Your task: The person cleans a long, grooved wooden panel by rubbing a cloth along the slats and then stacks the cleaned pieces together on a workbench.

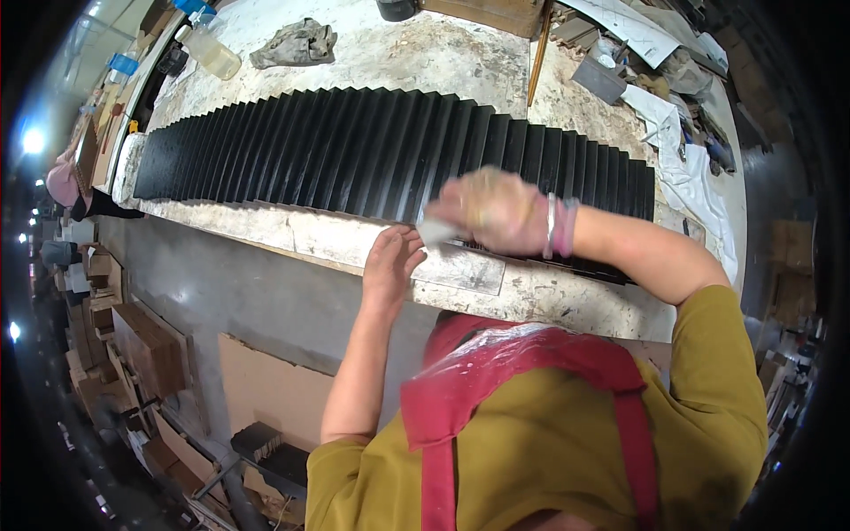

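A long black ribbed piece (354, 150), made of many narrow stepped slats, lies across the worktable in front of me. My left hand (390, 265) rests at its near edge, fingers a little apart, with nothing visible in it. My right hand (496, 212) is over the slats right of the middle, smeared by motion. A thin pale grey piece (436, 232), perhaps a sheet or cloth, sticks out from under its fingers; its kind is unclear. At that wrist are a bracelet and a pinkish band.
The white, stained worktable (425, 57) carries a crumpled grey rag (294, 44) and a clear bottle (211, 53) at the far left. Papers and a grey box (599, 80) lie far right. Cardboard (270, 389) stands below left; another person (66, 181) is at the left.
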A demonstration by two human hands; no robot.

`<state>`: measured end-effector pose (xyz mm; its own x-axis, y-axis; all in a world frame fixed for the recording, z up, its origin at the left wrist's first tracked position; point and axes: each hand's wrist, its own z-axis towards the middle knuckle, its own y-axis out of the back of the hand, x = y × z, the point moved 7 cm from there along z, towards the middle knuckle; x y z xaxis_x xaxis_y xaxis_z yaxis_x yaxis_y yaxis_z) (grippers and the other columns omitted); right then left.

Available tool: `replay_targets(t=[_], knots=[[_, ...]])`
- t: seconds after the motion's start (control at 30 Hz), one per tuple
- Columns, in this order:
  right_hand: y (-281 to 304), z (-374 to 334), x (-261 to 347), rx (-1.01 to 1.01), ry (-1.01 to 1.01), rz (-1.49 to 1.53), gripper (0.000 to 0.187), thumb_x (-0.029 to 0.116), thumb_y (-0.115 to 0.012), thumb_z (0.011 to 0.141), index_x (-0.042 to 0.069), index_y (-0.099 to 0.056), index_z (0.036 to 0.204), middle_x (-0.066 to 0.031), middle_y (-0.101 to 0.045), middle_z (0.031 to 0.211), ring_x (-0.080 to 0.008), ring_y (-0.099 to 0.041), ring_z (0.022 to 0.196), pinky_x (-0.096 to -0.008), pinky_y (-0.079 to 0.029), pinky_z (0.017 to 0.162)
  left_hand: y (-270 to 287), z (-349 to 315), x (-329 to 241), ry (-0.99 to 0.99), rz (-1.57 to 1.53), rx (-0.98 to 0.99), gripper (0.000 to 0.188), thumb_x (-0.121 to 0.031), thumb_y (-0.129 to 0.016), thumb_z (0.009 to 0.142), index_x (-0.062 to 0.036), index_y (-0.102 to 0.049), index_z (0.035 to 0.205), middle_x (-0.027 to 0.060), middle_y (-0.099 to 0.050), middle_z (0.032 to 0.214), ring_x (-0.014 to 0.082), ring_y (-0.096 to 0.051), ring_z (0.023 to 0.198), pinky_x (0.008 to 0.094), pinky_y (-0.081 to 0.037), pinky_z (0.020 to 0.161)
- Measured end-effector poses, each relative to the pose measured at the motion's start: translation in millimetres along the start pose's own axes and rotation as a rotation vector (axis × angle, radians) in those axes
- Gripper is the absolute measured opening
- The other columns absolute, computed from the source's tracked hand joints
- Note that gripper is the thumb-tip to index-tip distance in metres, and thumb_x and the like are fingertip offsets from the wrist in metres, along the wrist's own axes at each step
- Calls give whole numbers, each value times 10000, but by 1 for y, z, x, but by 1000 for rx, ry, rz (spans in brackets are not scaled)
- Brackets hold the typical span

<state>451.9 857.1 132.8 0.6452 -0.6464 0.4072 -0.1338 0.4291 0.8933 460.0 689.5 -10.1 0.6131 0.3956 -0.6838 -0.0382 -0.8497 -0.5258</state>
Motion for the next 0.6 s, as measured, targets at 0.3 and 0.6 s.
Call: replay_targets(t=[0.3, 0.6], knots=[[-4, -19, 2, -71, 14, -48, 335, 166, -685, 819, 136, -620, 1147, -63, -652, 902, -240, -658, 818, -385, -542, 754, -10, -2, 6, 39, -38, 20, 108, -131, -506, 990, -55, -556, 1046, 101, -648, 1015, 208, -664, 960, 302, -572, 824], [18, -39, -63, -295, -282, -417, 266, 126, -641, 861, 139, -620, 1126, -58, -650, 887, -209, -658, 771, -330, -566, 628, -31, -9, 26, 68, 105, 69, 141, -163, -498, 1003, -48, -553, 1063, 83, -622, 990, 209, -664, 961, 297, -561, 810]])
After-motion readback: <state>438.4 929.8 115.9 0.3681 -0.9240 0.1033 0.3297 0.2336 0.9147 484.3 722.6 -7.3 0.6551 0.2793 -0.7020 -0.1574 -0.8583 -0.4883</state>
